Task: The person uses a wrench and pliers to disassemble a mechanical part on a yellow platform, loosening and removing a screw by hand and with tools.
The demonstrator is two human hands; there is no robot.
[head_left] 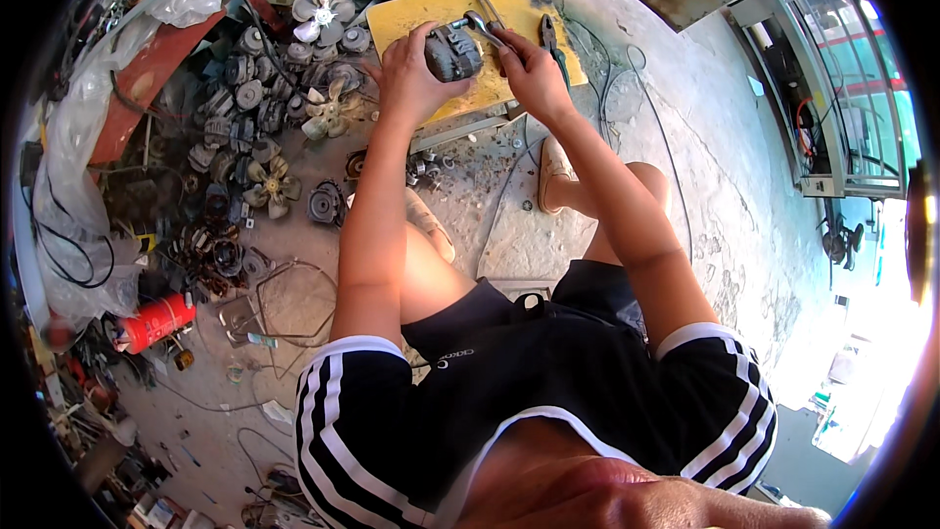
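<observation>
My left hand (406,78) is wrapped around a dark grey electric motor (453,55), held over a yellow board (406,18). In my right hand (536,76) is a shiny metal ratchet wrench (481,26). Its head reaches the upper end of the motor; whether it is seated on a fastener there cannot be made out. Just beyond my right hand lies a thin metal tool (489,8), partly hidden. Pliers with dark green handles (552,42) rest along the board's right side.
Left of the board, several used motors (250,93) and metal fan blades (271,186) are heaped on the floor. A red cylinder (157,321) lies farther left. Cables (666,118) run over the concrete at right, towards a glass-fronted cabinet (847,88). A bent wire frame (294,304) lies near my leg.
</observation>
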